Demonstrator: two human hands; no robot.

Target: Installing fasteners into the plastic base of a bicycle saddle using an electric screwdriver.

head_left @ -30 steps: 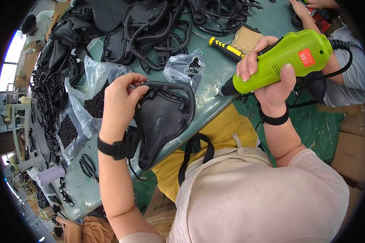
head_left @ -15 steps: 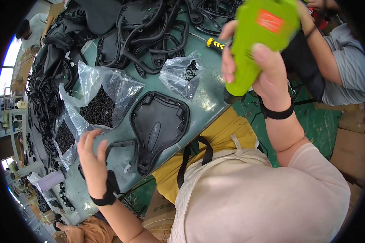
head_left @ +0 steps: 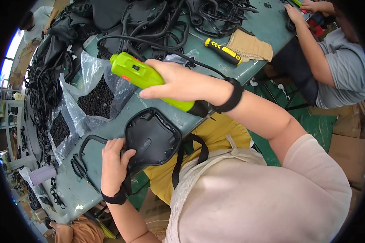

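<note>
My right hand (head_left: 178,81) is closed round a lime-green electric screwdriver (head_left: 140,75) above the bench. Its black nose and thin bit point down toward my lap, and its cord runs back over the bench. With my left hand (head_left: 114,166) I grip the narrow end of a black plastic shell (head_left: 154,139), thumb on top. The shell's broad hollow end lies at the bench edge nearest me. A curved black frame piece (head_left: 87,141) and scissors (head_left: 79,166) lie beside my left hand. Behind the tool, clear bags (head_left: 89,69) hold many small black screws (head_left: 95,99).
Black plastic parts (head_left: 146,16) are heaped along the back and left. A yellow-and-black screwdriver (head_left: 223,52) lies near torn cardboard (head_left: 251,44). A lilac cup (head_left: 43,175) stands at the left. At the right, a co-worker in a grey shirt (head_left: 344,56) sits at the bench.
My right hand has swung the electric screwdriver left and down over the bench, its bit turned toward me. My left hand has closed on the shell, which has shifted and turned toward me.
</note>
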